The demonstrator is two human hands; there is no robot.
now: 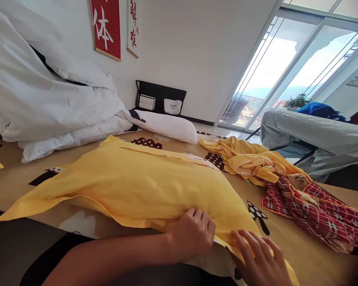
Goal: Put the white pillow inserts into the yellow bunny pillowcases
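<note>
A plump yellow pillowcase (143,182) with a pillow inside lies across the bed before me, its flat border spreading to a pointed corner at the left. My left hand (193,231) is closed on the near edge of the pillowcase, knuckles up. Close beside it, my right hand (261,256) bends its fingers over the fabric at the near right end; its thumb is mostly hidden. Between the two hands a sliver of white shows at the edge. A slit or seam flap runs along the far side of the pillowcase.
White pillows (56,91) are piled at the left. Crumpled yellow cloth (244,157) and a red plaid cloth (322,210) lie at the right on the patterned sheet (179,262). Behind stand a black chair (161,91) and a plastic-covered piece (316,129) near glass doors.
</note>
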